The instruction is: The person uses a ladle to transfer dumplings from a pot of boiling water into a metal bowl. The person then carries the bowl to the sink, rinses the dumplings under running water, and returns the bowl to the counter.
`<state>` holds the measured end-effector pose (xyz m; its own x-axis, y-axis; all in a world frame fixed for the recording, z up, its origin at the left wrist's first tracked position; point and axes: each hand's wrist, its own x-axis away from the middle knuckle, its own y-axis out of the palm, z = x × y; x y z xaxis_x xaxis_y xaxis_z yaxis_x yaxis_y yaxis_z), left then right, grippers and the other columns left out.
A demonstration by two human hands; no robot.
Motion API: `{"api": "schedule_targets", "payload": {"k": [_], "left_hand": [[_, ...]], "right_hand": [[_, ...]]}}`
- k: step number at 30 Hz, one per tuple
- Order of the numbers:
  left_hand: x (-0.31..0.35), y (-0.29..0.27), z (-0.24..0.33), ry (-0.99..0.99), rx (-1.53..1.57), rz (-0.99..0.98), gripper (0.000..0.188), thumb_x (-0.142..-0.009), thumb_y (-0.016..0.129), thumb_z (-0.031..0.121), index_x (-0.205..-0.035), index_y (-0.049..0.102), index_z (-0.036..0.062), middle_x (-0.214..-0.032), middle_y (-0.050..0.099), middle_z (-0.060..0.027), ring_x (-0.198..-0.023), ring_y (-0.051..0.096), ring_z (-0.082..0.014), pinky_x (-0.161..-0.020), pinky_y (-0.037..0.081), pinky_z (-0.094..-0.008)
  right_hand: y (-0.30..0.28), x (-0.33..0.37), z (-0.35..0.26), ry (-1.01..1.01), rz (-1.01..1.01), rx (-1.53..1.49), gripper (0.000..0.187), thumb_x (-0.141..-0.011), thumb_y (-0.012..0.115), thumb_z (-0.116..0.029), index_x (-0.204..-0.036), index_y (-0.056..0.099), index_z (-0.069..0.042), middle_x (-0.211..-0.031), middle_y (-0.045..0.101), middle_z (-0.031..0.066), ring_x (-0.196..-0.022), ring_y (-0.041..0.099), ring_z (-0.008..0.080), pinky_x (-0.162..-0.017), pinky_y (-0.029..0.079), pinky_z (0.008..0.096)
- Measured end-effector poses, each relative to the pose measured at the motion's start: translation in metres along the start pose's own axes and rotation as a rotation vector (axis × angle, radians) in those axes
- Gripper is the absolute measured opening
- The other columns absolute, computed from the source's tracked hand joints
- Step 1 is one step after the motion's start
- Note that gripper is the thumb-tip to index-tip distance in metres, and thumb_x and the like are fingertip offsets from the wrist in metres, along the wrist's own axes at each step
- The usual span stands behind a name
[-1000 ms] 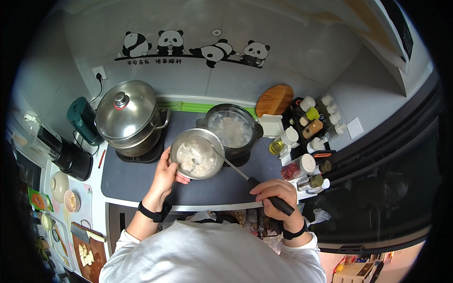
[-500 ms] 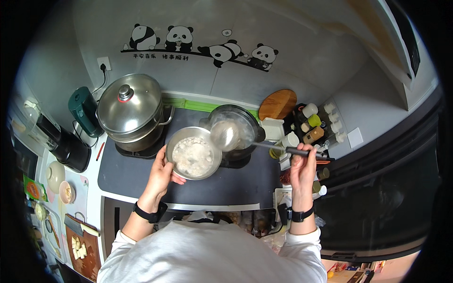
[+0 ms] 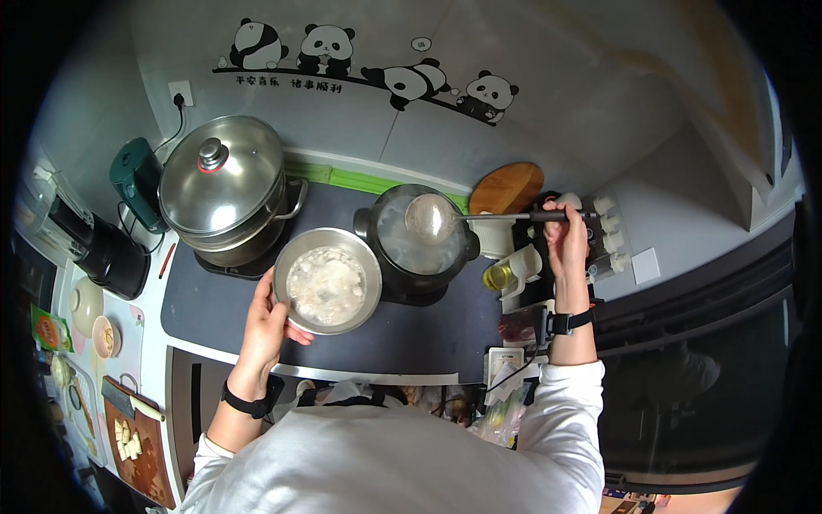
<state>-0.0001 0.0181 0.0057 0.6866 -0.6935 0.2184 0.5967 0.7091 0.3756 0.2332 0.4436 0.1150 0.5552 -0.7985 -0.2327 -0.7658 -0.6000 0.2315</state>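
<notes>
My left hand [image 3: 269, 313] grips the rim and side of a stainless steel bowl [image 3: 372, 279], thumb near the edge and fingers beneath. Pale, lumpy pieces [image 3: 327, 287] lie in cloudy liquid inside it. My right hand [image 3: 566, 242] is closed round the black handle of a long skimmer [image 3: 430, 219]. Its round metal head hangs over the mouth of a black pot [image 3: 417, 283], which stands right of the bowl. Steam blurs the pot's inside, so its contents are hard to make out.
A big lidded steel pot [image 3: 224, 184] stands at the left, beside a green kettle [image 3: 135, 184]. Oil jug [image 3: 499, 276], seasoning jars and a round wooden board [image 3: 507, 188] crowd the right. A cleaver [image 3: 124, 399] and cut pieces lie on a cutting board [image 3: 150, 463] at lower left.
The skimmer head has moved away from the bowl to above the pot, with my right hand raised farther up and right. The bowl now sits a little apart from the pot.
</notes>
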Motion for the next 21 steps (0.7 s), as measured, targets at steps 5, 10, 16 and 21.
{"api": "schedule_targets", "payload": {"k": [5,10,16,21], "left_hand": [[0.003,0.003,0.001,-0.009,-0.008,0.044,0.063,-0.087,0.029,-0.007,-0.148,0.012,0.0015,-0.125,0.051,-0.0276,-0.056,0.065,-0.0264,-0.044,0.058,-0.0288],[0.005,0.006,0.000,-0.004,-0.035,0.095,0.063,-0.087,0.029,-0.007,-0.147,0.013,0.0013,-0.125,0.049,-0.0292,-0.056,0.065,-0.0262,-0.044,0.058,-0.0284],[0.010,0.008,0.001,0.019,-0.023,0.131,0.063,-0.086,0.028,-0.006,-0.147,0.016,0.0013,-0.123,0.050,-0.0285,-0.055,0.065,-0.0255,-0.044,0.057,-0.0279],[0.017,0.008,-0.002,0.033,-0.002,0.187,0.062,-0.085,0.029,-0.005,-0.146,0.019,0.0007,-0.119,0.053,-0.0269,-0.052,0.064,-0.0238,-0.043,0.057,-0.0275]], "right_hand": [[0.030,-0.032,-0.011,-0.018,-0.162,0.186,0.015,-0.098,0.047,-0.018,-0.101,0.052,-0.004,-0.099,0.065,0.0150,-0.054,0.040,0.0051,-0.047,0.033,0.0183],[0.069,-0.075,-0.028,0.041,-0.343,0.417,0.018,-0.097,0.046,-0.017,-0.101,0.055,-0.002,-0.096,0.063,0.0082,-0.058,0.041,0.0048,-0.052,0.034,0.0188],[0.123,-0.114,-0.025,0.057,-0.612,0.568,0.014,-0.091,0.046,-0.017,-0.093,0.056,-0.006,-0.090,0.063,0.0021,-0.060,0.042,0.0054,-0.053,0.035,0.0217],[0.164,-0.129,-0.014,0.034,-0.772,0.778,0.023,-0.094,0.056,-0.030,-0.088,0.059,-0.008,-0.083,0.061,-0.0013,-0.073,0.051,0.0078,-0.070,0.041,0.0231]]}}
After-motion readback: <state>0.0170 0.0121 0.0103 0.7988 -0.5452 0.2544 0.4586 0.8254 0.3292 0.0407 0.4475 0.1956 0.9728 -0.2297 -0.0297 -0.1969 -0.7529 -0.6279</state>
